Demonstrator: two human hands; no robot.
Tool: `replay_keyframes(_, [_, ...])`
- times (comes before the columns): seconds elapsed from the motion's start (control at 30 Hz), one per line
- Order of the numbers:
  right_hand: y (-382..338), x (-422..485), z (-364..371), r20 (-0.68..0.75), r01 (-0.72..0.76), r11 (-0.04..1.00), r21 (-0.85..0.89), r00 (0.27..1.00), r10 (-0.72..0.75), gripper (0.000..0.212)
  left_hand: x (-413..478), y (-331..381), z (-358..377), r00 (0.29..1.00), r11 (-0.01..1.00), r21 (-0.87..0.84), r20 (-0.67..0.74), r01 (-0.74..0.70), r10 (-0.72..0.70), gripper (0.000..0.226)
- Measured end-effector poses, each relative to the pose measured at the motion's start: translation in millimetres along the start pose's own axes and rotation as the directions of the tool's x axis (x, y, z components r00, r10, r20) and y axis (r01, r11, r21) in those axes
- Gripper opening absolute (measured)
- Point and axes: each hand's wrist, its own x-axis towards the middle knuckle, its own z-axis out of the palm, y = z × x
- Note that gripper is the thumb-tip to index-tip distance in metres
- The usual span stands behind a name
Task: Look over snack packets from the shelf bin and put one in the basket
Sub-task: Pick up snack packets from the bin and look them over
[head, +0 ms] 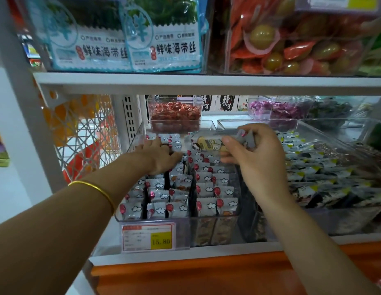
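Head view: 2 hands in shot, both over 1 clear plastic shelf bin [215, 228] on the middle shelf. Right hand [257, 160] grasps 1 grey-white snack packet with a yellow label [208, 142], thumb and fingers pinching its right end. That packet sits lifted above the bin's rear half, roughly level. Left hand [161, 155] is at the bin's back-left corner, fingertips on the packets there; cannot tell whether it grips one. 1 gold bangle [93, 188] on the left wrist. Bin holds white packets with red balloon and cloud print [206, 188], standing on edge in about 4 files; total not countable. 1 price tag with a yellow block [149, 237] on the bin's front. Right of it: 1 wider clear bin [355, 222] of dark-and-white packets with yellow corners [323, 173]. Behind: 1 small clear box of red sweets [174, 116], 1 clear box of purple sweets [268, 108]. Top shelf: 2 blue-white seaweed bags [89, 43].
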Motion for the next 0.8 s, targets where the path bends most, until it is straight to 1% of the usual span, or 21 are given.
replay_keyframes(0.13, [0.2, 37.6, 34.9, 0.107, 0.021, 0.998, -0.067, 0.994, -0.013, 0.018, -2.7, 1.2, 0.1, 1.000, 1.000, -0.005, -0.005, 0.025, -0.025, 0.074])
replay_keyframes(0.23, [6.1, 65.4, 69.2, 0.189, 0.041, 0.983, -0.180, 0.982, -0.006, 0.019, -4.9, 0.9, -0.2, 1.000, 0.999, -0.014, -0.006, 0.030, -0.030, 0.074])
replay_keyframes(0.37, [20.5, 83.7, 100.5, 0.302, 0.131, 0.939, -0.319, 0.953, -0.030, 0.018, -9.9, 2.3, -1.9, 0.999, 0.999, -0.035, 0.018, 0.039, -0.039, 0.074])
replay_keyframes(0.47, [31.2, 90.1, 112.3, 0.395, 0.230, 0.868, -0.440, 0.918, -0.043, 0.017, -20.7, 7.2, -6.6, 0.998, 0.999, -0.029, 0.058, 0.037, -0.036, 0.073])
replay_keyframes(0.53, [34.4, 93.9, 119.0, 0.458, 0.288, 0.824, -0.488, 0.888, -0.040, 0.026, -30.8, 9.2, -11.3, 0.998, 0.999, 0.039, 0.055, 0.016, -0.019, 0.074])
replay_keyframes(0.6, [36.2, 96.2, 125.1, 0.518, 0.316, 0.801, -0.509, 0.856, -0.009, 0.034, -42.5, 7.4, -17.1, 1.000, 0.981, 0.196, 0.010, -0.001, 0.000, 0.072])
replay_keyframes(0.67, [38.7, 97.8, 129.5, 0.552, 0.349, 0.756, -0.554, 0.834, 0.020, 0.036, -54.3, 1.9, -22.1, 0.998, 0.945, 0.327, -0.058, 0.026, -0.008, 0.071])
replay_keyframes(0.73, [43.5, 98.5, 131.8, 0.561, 0.364, 0.723, -0.587, 0.827, 0.040, 0.036, -63.8, -5.3, -23.2, 0.995, 0.938, 0.342, -0.094, 0.059, -0.028, 0.069])
replay_keyframes(0.8, [50.3, 96.4, 133.4, 0.577, 0.364, 0.711, -0.602, 0.813, 0.073, 0.031, -70.1, -10.4, -18.5, 0.994, 0.962, 0.267, -0.105, 0.060, -0.033, 0.067])
